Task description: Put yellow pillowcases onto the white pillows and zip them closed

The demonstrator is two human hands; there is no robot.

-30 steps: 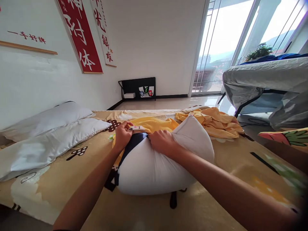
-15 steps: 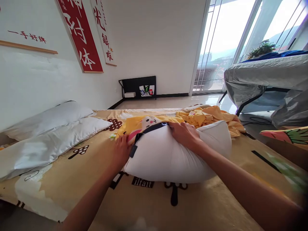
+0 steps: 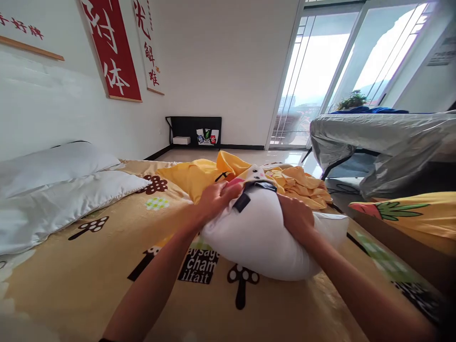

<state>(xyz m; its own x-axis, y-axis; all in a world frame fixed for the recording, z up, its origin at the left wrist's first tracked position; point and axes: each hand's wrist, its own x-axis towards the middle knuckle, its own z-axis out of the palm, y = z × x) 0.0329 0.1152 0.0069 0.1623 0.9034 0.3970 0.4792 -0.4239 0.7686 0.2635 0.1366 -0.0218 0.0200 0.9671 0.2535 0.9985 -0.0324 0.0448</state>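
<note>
A plump white pillow (image 3: 263, 242) lies in front of me on the bed, its far end squeezed narrow between my hands. Yellow fabric with a rabbit face, seemingly a pillowcase (image 3: 194, 175), meets that far end, and a dark band with a tab (image 3: 243, 203) crosses the pillow there. My left hand (image 3: 218, 199) is closed on the pillow's left side at the fabric's edge, thumb on top. Curled over the right side, my right hand (image 3: 296, 216) presses into the pillow. Some fingertips of both hands are hidden behind it.
Two white pillows (image 3: 71, 199) rest on the left of the patterned bedsheet (image 3: 89, 280). Crumpled yellow cloth (image 3: 302, 185) lies beyond my right hand. At right are a box with yellow printed fabric (image 3: 409, 213) on it and a plastic-covered table (image 3: 377, 133).
My hands have come closer together, bunching the pillow's far end. The pillow has shifted slightly right, and the rabbit-print fabric has folded up beyond it. The view has turned a little right.
</note>
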